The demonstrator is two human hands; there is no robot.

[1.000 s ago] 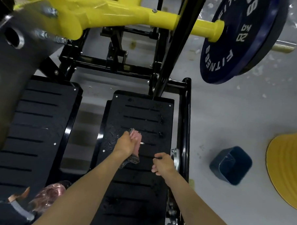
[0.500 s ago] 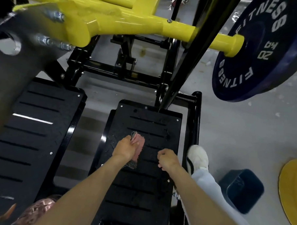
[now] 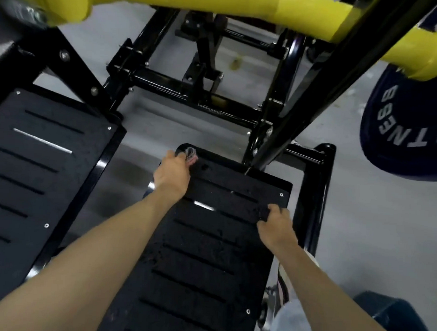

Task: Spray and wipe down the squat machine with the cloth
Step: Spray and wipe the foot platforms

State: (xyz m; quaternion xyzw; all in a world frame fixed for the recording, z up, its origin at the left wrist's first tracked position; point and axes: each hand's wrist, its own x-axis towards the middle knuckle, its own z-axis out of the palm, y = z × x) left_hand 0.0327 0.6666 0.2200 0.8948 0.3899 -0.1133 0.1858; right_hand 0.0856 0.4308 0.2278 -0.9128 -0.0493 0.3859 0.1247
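Note:
The squat machine has two black slotted footplates; the right one (image 3: 208,252) lies under my arms, wet with droplets. My left hand (image 3: 172,175) grips a pink and dark mesh cloth (image 3: 190,153) and presses it on that plate's far left corner. Only a small part of the cloth shows past my fingers. My right hand (image 3: 277,228) rests on the plate near its right edge, fingers curled, with nothing visible in it. No spray bottle is in view.
The left footplate (image 3: 36,182) lies across a gap of grey floor. A yellow bar (image 3: 244,6) crosses overhead, with a blue weight plate (image 3: 409,128) at the right. A black slanted post (image 3: 328,87) rises beyond the plate. My shoe (image 3: 308,259) and a dark blue bin (image 3: 393,320) sit at the right.
My left hand slid the cloth from the middle of the right footplate up to its far left corner. My right hand shifted toward the plate's right edge, and the view moved closer.

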